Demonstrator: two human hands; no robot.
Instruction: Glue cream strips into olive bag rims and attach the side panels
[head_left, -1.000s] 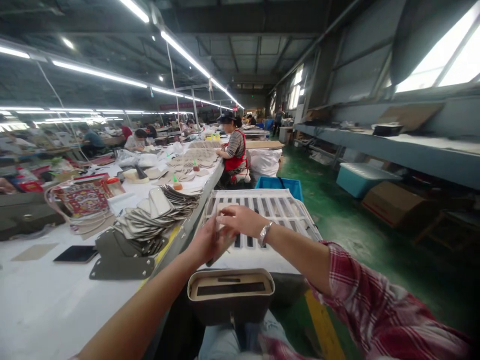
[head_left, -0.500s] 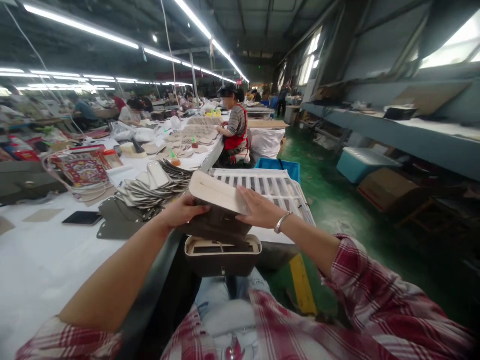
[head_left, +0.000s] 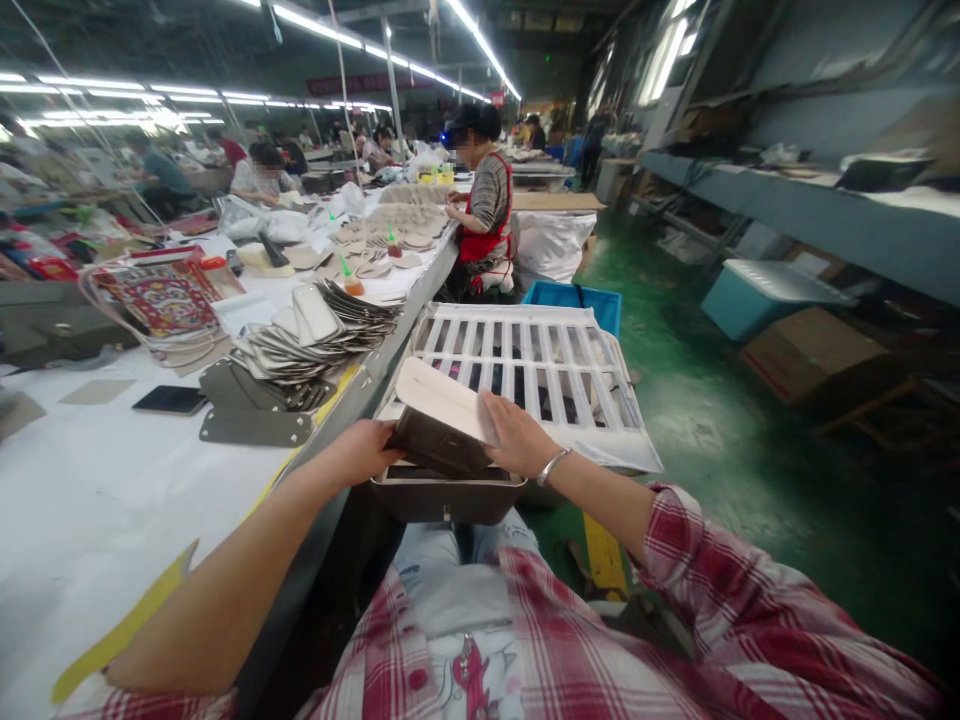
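Two hands share one dark grey-brown bag piece with a rounded cream flap, tilted over the person's lap. The left hand pinches its left end; the right hand grips the right end, fingers laid over the cream edge. Directly below sits one dark grey-brown open bag body with a cream rim, one small metal clasp on its front.

Just beyond lies one white rectangular panel with rows of see-through slots, and behind it one blue plastic bin.

The white-covered bench at left carries one fanned heap of grey-brown, pale-edged pieces, overlapping too much to count; one black flat rectangular slab; one multicoloured patterned bag; and two small green-tipped bottles. One co-worker in a red apron is at its far side edge. On the green floor at right stand one teal box and one brown cardboard box.
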